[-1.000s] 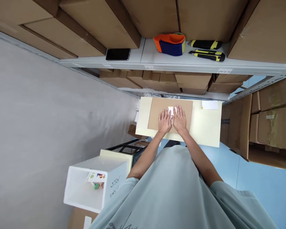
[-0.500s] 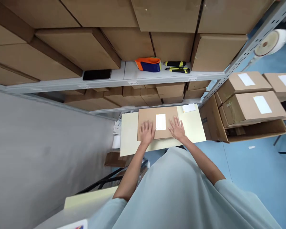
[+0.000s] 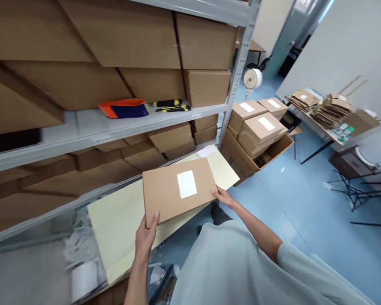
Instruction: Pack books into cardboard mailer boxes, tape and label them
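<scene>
A flat brown cardboard box with a white label on its top is held between my hands over a pale yellow tabletop. My left hand grips the near left corner, thumb on top and fingers out of sight beneath. At the right end, my right hand is closed on the box's near edge. Beyond the box, a small stack of white labels lies on the tabletop's far right part.
A metal shelf carries cardboard boxes, two box cutters and an orange-and-blue item. To the right, a large open carton holds labelled boxes. Further right stands a table with flattened cardboard.
My hands went from lying flat on the box to gripping its sides, and the box now looks lifted and turned. The view has swung right, bringing more of the room in.
</scene>
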`<action>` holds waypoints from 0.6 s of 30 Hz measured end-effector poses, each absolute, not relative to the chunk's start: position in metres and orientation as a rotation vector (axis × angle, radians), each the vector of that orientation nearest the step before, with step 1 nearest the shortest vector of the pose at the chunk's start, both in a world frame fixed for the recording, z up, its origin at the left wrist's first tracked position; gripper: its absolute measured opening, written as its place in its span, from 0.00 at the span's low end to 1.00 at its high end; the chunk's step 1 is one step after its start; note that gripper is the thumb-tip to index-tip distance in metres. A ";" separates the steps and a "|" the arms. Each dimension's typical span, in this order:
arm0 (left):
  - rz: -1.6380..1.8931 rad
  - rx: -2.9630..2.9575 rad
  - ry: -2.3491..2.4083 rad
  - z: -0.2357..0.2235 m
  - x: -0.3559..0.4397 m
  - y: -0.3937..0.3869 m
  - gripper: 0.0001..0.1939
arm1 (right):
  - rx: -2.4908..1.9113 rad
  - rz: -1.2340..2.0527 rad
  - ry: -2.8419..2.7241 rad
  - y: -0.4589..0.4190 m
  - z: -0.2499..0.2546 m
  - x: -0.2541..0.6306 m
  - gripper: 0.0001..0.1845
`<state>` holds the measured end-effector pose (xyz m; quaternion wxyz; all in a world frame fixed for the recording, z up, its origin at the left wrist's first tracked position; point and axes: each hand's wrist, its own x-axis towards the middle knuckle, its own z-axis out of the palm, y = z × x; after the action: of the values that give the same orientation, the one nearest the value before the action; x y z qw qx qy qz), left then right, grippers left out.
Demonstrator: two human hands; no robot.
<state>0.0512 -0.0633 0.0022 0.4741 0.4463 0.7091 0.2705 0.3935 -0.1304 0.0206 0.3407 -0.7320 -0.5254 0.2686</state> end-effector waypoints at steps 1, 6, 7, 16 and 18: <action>0.668 1.126 1.688 0.007 0.060 -0.067 0.38 | -1.845 0.787 -1.303 -0.148 0.027 0.402 0.42; 0.664 1.247 1.273 0.027 0.129 -0.087 0.39 | -1.736 0.855 -0.843 -0.242 0.067 0.452 0.41; 0.634 1.259 1.187 0.029 0.145 -0.091 0.40 | -1.730 0.826 -0.768 -0.260 0.075 0.462 0.40; 0.381 1.452 0.611 0.073 0.294 -0.132 0.48 | -1.696 0.384 -0.092 -0.386 0.113 0.560 0.44; 0.343 1.491 0.538 0.089 0.329 -0.140 0.48 | -1.674 0.291 -0.026 -0.404 0.115 0.586 0.45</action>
<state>0.3287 -0.1398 0.0885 0.6888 0.6665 0.2403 0.1534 0.5862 -0.4041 0.1149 0.6601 -0.7400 -0.0114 0.1285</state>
